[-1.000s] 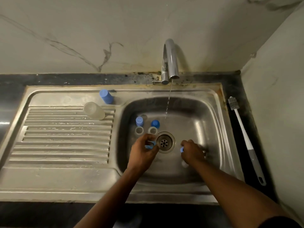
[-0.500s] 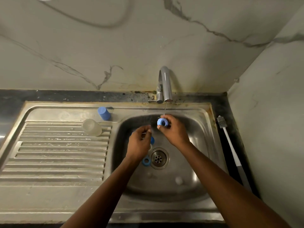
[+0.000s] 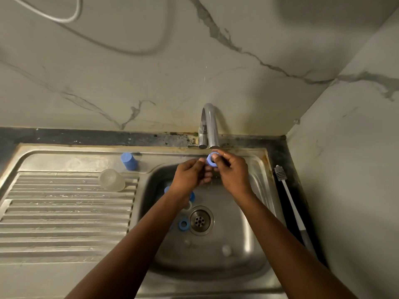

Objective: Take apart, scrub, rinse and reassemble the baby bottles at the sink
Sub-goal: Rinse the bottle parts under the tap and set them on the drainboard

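Nearest, on the floor of the sink (image 3: 248,229), a small clear piece (image 3: 226,250) is seen, too blurred to be named, and a second blue ring (image 3: 183,224) lies just beside the drain (image 3: 200,221). Further blue parts are half hidden behind the left forearm. Higher up, the blue ring (image 3: 211,159) is held just under the spout of the tap (image 3: 210,126). It is pinched between thumb and fingers of the right grip (image 3: 233,174), while the fingers of the left grip (image 3: 190,175) are curled against it; whether they clasp it cannot be told. The ring is judged light, stiff and slippery when wet, so it is best taken across its outer rim. Whether water is running cannot be made out. Farther left, on the drainer, a clear bottle (image 3: 111,180) lies tipped and a blue cap (image 3: 129,161) stands. A brush (image 3: 289,201) lies along the dark surface at the right.
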`<state>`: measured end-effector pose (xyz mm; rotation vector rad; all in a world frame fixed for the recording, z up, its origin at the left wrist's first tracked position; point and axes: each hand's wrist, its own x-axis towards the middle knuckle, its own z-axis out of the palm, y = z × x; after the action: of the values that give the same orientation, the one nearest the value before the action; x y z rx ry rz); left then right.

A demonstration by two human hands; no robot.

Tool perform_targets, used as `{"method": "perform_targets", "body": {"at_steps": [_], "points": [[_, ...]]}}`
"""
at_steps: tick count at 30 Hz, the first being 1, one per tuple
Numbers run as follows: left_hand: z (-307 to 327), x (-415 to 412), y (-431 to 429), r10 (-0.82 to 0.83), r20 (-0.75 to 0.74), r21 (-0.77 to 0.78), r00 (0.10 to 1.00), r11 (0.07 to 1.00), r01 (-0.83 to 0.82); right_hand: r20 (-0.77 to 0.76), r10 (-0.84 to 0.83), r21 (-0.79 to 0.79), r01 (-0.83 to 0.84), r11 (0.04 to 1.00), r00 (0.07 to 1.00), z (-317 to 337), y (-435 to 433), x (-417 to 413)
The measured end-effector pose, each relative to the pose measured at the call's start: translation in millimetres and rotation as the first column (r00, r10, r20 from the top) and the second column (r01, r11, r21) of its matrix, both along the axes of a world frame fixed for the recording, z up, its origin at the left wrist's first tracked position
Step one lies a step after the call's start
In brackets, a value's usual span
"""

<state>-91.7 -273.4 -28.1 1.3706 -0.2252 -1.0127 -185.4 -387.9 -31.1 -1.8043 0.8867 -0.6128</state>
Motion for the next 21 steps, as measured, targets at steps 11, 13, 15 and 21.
{"method": "perform_targets", "body": {"at_steps": [11,13,15,21], "points": [[19,2,-5,0.039,-0.124,-0.123,0.991,0.991,-0.054,0.074,-0.022,0.287,0.000,0.958,0.997,9,2,1],[21,2,-4,0.023,-0.100,-0.127,0.995,0.991,-0.035,0.069,-0.016,0.277,-0.004,0.961,0.997,12,2,1],[21,2,-5,0.020,-0.098,-0.139,0.995,0.990,-0.034,0.075,0.000,0.263,-0.020,0.965,0.997,14,0,1],[19,10,-9,0.096,-0.063,-0.153,0.993,0.983,-0.105,0.131,0.164,0.215,-0.190,0.958,0.978,17,-1,-2]]}}
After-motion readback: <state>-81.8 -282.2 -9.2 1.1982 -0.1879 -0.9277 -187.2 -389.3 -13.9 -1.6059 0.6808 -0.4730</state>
